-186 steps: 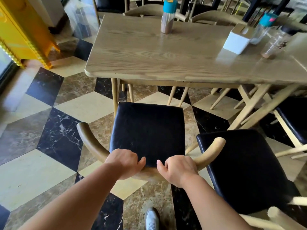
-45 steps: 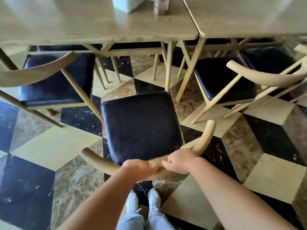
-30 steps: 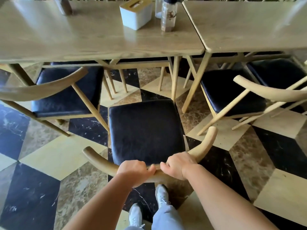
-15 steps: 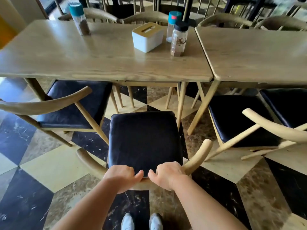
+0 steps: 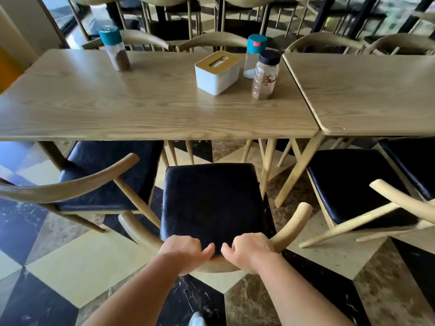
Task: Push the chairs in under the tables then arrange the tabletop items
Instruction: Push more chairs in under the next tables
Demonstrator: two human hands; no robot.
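No text, brand, number or sign can be read anywhere. The clear plastic jar with a black lid [image 5: 265, 76] carries a pale label with brown marks, too blurred to make out. The clear shaker with a teal cap [image 5: 253, 55] bears a small red patch on that cap, with no letters legible. The white tissue box with a wooden lid [image 5: 217, 71] is unmarked.

Checkered marble floor [image 5: 77, 276] in black, cream and brown, white shoe tip [image 5: 197, 321], yellow fixture [image 5: 7, 69] at far left
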